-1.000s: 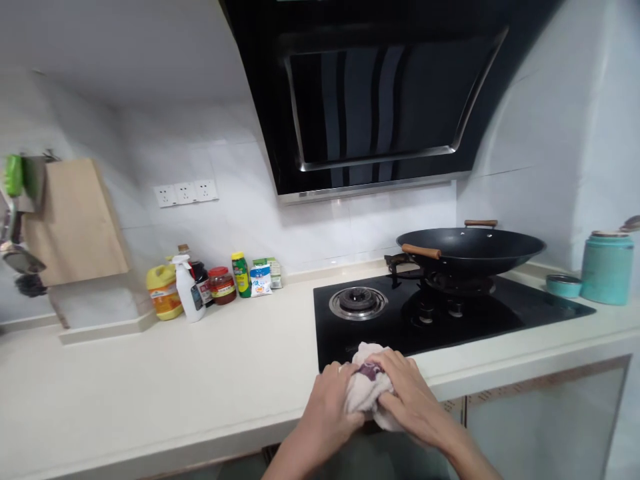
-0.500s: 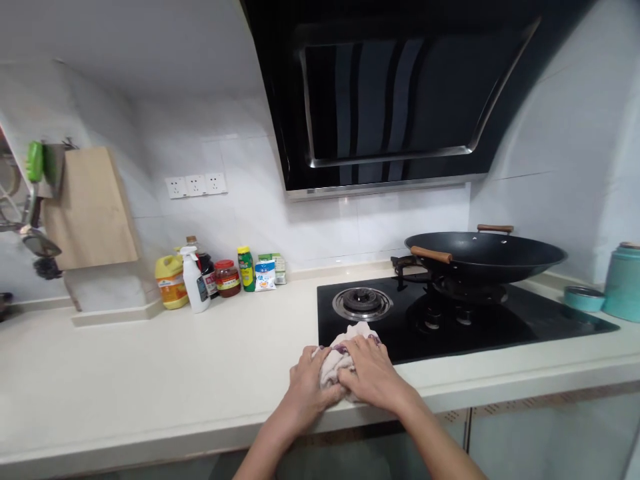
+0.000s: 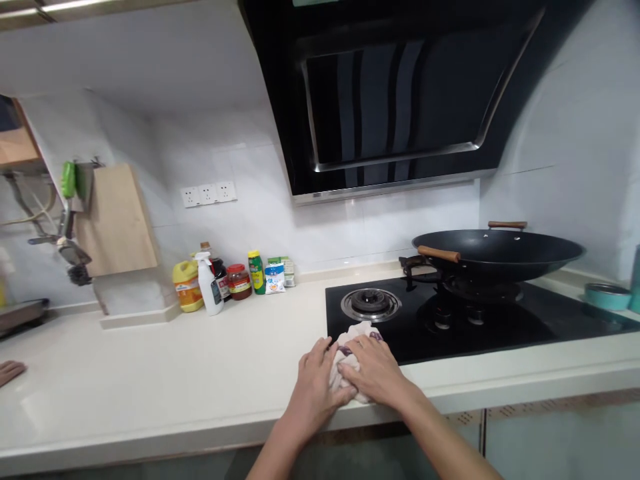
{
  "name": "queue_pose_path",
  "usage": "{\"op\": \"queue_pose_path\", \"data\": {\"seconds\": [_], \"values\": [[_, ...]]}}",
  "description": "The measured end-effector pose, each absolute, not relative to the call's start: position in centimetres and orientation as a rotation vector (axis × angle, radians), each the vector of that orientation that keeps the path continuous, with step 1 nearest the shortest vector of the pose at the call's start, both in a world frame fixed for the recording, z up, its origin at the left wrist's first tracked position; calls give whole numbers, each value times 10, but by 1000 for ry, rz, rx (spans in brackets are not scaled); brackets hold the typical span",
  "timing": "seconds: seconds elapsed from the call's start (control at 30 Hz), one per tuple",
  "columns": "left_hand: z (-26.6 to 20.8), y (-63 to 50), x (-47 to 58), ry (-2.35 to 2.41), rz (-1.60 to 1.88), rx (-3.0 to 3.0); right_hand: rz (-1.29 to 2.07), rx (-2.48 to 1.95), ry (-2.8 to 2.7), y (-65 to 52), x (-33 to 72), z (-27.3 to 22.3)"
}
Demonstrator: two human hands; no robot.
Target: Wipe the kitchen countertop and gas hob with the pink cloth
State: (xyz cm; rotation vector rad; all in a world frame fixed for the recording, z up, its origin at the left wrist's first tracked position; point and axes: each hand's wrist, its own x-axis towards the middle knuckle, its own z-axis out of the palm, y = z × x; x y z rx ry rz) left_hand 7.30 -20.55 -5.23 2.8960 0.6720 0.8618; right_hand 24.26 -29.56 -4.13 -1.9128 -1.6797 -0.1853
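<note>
A crumpled whitish cloth (image 3: pixel 343 379) with a purple edge lies bunched where the counter's front meets the gas stove (image 3: pixel 390 340). My left hand (image 3: pixel 317 379) grips it from the left side, fingers pointing forward. From the right, my right hand (image 3: pixel 374 370) is closed over the top of the same cloth, its thumb toward the left hand. Part of the cloth shows between the hands and beyond the right fingers, over the stove's corner. The left burner (image 3: pixel 371 303) sits just past it.
A black wok (image 3: pixel 500 250) with wooden handles stands on the right burner, a teal bowl (image 3: pixel 607 297) beside it. Along the wall are a spray bottle (image 3: pixel 209 287), an oil jug (image 3: pixel 188 287) and several condiments. Another person's hand (image 3: pixel 11 372) rests on the counter (image 3: pixel 165 380) at far left.
The view has turned slightly left, so things appear shifted right. Another person's hand now shows at the left edge. My hands keep hold of the cloth at nearly the same spot.
</note>
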Motion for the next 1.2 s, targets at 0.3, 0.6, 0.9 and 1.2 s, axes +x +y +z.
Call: {"op": "queue_pose_path", "data": {"seconds": [0.3, 0.6, 0.9, 1.2], "values": [[-47, -227, 84, 536, 791, 2904, -303, -2046, -1636, -336, 322, -46], [-45, -236, 80, 588, 767, 2769, -226, -2179, -1518, -377, 422, -67], [-47, -239, 81, 641, 762, 2755, -262, -2184, -1568, -345, 359, -54], [-47, -235, 79, 820, 869, 2728, -231, -1986, -1866, -291, 255, -42]]}}
